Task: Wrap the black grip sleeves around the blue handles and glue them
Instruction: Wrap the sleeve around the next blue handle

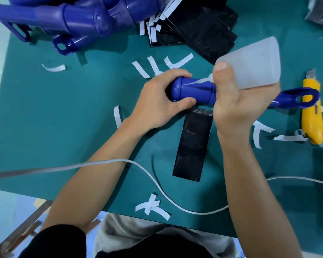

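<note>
Your 2 hands meet over the middle of the green surface (63, 118), each closed on its own thing. Your left hand (157, 101) wraps the fat, capped end of 1 blue handle (196, 92), fingers curled over the top and thumb underneath, holding it roughly level and off the surface. Your right hand (235, 108) grips a translucent glue bottle (254, 64), thumb pressed against its side, with the bottle tilted so that its nozzle touches the upper face of the handle just beside your left fingers. The handle's thin shaft passes behind your right hand, and its loop end sticks out on the far side (I cannot tell whether that hand also touches the shaft).

1 black grip sleeve (193, 146) lies flat on the surface directly below the handle, between your forearms, its top edge close under the handle.

A pile of blue handles (73, 19) sits at the far left corner, with a stack of black sleeves (203, 28) beside it. A yellow utility knife (312, 118) lies to the right, under the loop end. White paper strips (153, 205) are scattered about, and a white cable (157, 183) crosses the near edge.
</note>
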Demonstrator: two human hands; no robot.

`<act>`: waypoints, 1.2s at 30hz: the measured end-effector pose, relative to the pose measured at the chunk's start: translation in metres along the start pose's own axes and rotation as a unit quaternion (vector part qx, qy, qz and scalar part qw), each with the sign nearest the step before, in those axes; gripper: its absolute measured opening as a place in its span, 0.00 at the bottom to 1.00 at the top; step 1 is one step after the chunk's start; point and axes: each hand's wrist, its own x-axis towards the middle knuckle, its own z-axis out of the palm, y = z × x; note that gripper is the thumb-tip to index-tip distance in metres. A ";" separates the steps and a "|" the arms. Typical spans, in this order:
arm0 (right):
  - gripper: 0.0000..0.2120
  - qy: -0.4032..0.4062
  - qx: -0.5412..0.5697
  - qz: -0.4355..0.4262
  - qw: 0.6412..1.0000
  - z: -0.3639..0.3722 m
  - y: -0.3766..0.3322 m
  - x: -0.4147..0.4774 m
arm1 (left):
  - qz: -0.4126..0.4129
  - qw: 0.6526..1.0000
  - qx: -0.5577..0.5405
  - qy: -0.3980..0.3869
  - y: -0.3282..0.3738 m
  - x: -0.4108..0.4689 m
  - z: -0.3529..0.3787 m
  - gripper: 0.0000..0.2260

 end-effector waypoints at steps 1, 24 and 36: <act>0.10 0.000 0.002 0.002 1.000 0.000 0.001 0.000 | -0.001 1.000 0.000 0.000 0.000 0.000 0.000 0.22; 0.23 -0.002 -0.004 0.012 1.000 0.001 -0.011 0.002 | -0.009 1.000 -0.001 -0.005 0.002 0.000 -0.002 0.22; 0.11 -0.007 -0.004 0.014 1.000 -0.013 -0.002 0.006 | -0.006 1.000 -0.005 -0.006 0.001 0.000 -0.002 0.22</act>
